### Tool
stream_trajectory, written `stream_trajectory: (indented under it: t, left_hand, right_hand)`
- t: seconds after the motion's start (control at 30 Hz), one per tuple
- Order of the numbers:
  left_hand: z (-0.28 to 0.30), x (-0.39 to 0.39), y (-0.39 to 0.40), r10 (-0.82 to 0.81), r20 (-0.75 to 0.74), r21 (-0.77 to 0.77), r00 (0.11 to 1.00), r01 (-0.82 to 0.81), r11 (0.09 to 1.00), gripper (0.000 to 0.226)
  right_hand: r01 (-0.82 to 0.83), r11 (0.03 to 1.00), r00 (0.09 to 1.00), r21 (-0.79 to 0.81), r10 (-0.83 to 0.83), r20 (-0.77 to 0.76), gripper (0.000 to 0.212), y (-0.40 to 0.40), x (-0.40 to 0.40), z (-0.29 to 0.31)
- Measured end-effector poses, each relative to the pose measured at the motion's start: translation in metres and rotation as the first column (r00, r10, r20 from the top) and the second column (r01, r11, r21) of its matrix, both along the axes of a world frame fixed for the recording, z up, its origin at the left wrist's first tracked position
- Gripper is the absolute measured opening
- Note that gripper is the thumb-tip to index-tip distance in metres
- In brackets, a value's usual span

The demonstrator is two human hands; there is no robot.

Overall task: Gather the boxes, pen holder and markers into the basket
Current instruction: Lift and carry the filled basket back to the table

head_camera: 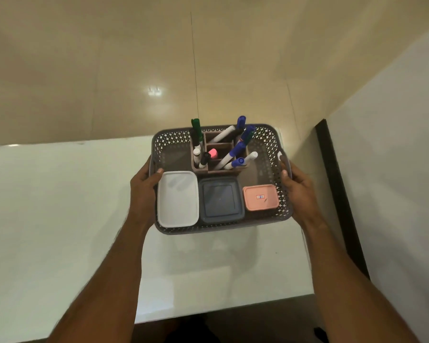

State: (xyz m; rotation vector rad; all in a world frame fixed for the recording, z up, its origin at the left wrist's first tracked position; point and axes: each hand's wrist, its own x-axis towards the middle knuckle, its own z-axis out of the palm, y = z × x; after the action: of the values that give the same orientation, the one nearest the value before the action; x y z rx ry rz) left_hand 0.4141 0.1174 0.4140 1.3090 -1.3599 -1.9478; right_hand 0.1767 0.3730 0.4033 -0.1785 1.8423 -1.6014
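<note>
Left hand (144, 186) grips the left side of the basket (270, 149), thumb hooked over the rim, the other fingers hidden beneath. Inside, along the near wall, three boxes in a row: white box (178, 199) at the left, grey box (221, 200) touching it in the middle, pink box (261, 197) just beside that, with a small label on its lid, too blurred to read. Behind them stands one brown pen holder (219, 169), split into compartments. Markers poke out of it: a green-capped marker (196, 126) at the left, a pink highlighter (212, 153) in the middle, several blue-capped markers (241, 122) leaning to the right, plus white and black ones. An exact marker count is hard, since they overlap. Right hand (299, 191) clasps the right side of the basket, thumb on the rim by the handle cut-out, fingers curled out of sight below. The basket is held over a glossy white bench (60, 219), whose near edge is cut off by the forearms. Beyond lies a shiny beige tiled floor, and on the right a white wall with a dark vertical strip (337, 194).
</note>
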Motion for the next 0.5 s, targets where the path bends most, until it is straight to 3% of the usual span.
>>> stream_trajectory:
  t: [0.3, 0.5]
  left_hand:
    - [0.140, 0.012, 0.000, -0.017, -0.014, -0.008, 1.000, 0.017, 1.000, 0.036]
    - [0.201, 0.002, 0.009, 0.001, -0.009, -0.027, 1.000, -0.001, 1.000, 0.036]
  right_hand:
    - [0.004, 0.999, 1.000, -0.039, -0.005, -0.019, 0.035, 0.003, 0.024, 0.134]
    - [0.025, 0.996, 1.000, -0.083, -0.024, 0.016, 0.035, 0.008, 0.012, 0.186]
